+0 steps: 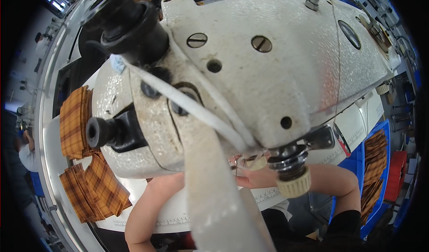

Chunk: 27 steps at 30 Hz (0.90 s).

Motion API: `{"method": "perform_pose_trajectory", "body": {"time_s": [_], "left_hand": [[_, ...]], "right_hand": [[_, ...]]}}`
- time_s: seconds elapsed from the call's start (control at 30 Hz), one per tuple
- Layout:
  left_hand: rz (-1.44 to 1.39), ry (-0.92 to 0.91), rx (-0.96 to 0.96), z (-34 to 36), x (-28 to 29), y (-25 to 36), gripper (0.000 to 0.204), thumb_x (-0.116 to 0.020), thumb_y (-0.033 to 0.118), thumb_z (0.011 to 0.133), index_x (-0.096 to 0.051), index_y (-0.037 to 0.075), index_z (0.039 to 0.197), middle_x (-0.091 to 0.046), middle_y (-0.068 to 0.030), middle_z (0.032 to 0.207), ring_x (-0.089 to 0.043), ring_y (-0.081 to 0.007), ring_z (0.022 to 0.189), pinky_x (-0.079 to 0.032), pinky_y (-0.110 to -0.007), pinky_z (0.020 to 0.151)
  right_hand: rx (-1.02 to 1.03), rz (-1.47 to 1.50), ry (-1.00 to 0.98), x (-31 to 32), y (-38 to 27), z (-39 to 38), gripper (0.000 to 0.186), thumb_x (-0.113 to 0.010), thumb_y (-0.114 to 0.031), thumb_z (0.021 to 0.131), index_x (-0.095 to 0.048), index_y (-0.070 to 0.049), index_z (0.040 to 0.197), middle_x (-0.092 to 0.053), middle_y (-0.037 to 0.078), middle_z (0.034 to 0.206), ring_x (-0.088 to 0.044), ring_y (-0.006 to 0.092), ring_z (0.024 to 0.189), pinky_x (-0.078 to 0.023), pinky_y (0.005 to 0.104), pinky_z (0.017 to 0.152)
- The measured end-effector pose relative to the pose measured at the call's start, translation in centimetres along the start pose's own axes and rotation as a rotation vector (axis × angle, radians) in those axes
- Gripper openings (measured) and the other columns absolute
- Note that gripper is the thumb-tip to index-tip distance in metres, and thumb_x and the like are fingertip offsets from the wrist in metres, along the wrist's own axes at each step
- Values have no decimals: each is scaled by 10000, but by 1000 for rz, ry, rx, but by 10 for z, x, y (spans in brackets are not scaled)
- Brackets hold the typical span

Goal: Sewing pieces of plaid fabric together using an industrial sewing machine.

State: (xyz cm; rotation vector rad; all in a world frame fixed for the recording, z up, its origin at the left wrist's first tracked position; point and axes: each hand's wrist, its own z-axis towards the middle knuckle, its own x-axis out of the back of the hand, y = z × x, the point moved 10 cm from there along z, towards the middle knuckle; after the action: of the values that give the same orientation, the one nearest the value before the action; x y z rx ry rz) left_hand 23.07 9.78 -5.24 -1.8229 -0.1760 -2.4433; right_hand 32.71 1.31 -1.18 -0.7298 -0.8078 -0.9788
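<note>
A white sewing machine head (250, 86) fills most of the view and covers the work area. My left hand (172, 181) reaches in under it, with the wrist and back of the hand showing and its fingers hidden. On the other side of the presser area, my right hand (259, 177) lies close to the machine's underside. Part of its thumb or a finger points left, but the rest is behind the tension dial (293, 180). Whatever is between the hands cannot be made out.
Stacks of orange-brown plaid fabric pieces (73, 124) lie at the left of the white table (167, 223). More plaid pieces (374, 167) fill a blue crate (387, 158) at the right, beside a red container (396, 176). Another person (29, 151) sits far left.
</note>
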Motion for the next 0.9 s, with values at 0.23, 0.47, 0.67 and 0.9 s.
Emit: {"method": "perform_pose_trajectory", "body": {"time_s": [0.23,0.47,0.67,0.9], "left_hand": [[119,-5,-40,8,10,1,115,-715,209,826,-738,145,919,-641,-13,771,-610,-186,720,-490,-356,678],[-421,-69,205,10,8,-10,212,-688,109,843,-678,33,1040,-645,-111,923,-618,-271,818,-506,-420,774],[-321,-147,703,-69,48,-57,296,-518,52,945,-593,-72,1202,-568,-246,1251,-469,-446,1241,-331,-486,1115],[-158,-83,596,-79,50,-66,329,-469,88,992,-563,-89,1253,-534,-238,1348,-396,-411,1358,-179,-494,1211]], "right_hand": [[-33,20,-98,1,3,2,493,-620,-386,868,-631,-39,518,-615,99,811,-531,255,969,-415,383,921],[7,-91,-50,7,0,1,333,-614,-289,844,-679,-20,657,-629,112,896,-539,260,1029,-445,395,906],[132,187,-108,-4,-26,5,508,-591,-351,900,-592,45,1218,-591,202,1202,-497,308,1214,-438,418,981],[-31,371,-165,-14,-31,12,678,-542,-424,948,-481,134,1329,-472,250,1420,-434,328,1344,-324,446,1124]]}}
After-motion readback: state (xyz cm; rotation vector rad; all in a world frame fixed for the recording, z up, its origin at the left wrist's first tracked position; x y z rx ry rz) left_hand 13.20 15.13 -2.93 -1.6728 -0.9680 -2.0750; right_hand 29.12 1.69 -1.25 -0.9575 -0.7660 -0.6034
